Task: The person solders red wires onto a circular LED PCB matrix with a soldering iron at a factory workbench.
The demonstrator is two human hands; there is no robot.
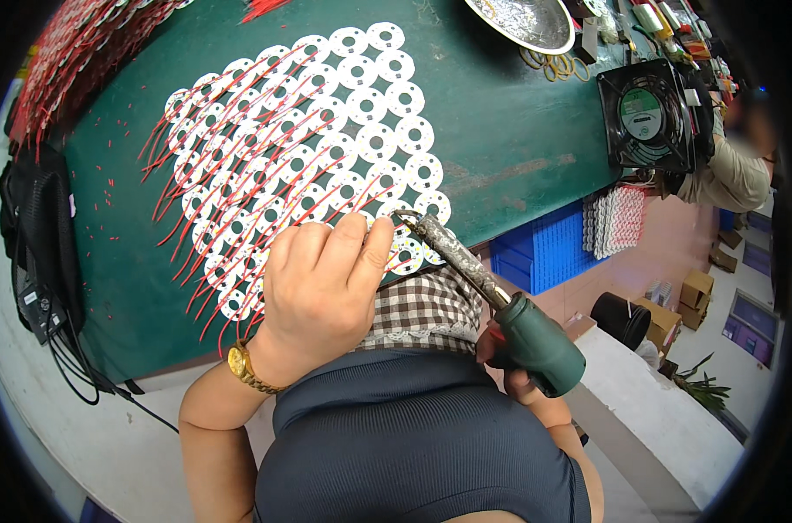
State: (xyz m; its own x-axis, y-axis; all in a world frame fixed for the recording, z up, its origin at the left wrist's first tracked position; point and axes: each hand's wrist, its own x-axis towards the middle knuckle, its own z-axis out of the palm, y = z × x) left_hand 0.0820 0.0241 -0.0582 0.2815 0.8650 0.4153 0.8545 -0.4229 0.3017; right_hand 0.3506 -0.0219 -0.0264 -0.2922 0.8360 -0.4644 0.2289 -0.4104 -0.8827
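Rows of round white circuit boards (375, 142) with centre holes cover the green table, many with a thin red wire (182, 240) trailing to the lower left. My left hand (322, 279) rests over the near boards, fingers bent and pinched together. Whatever lies between its fingertips is hidden. Wrapped round the dark green handle of a soldering iron (535, 344) is my right hand (518, 383), partly hidden behind it. The iron's bent tip points up and left, close to my left fingertips, above a board at the near right of the rows.
A black square fan (644, 118) stands at the table's right edge, beside another person's arm (727, 179). Rubber bands (557, 67) lie below a metal bowl (535, 26). Wired boards (82, 61) are heaped far left, above a black bag (43, 235) with cables. A blue tray (535, 253) sits right.
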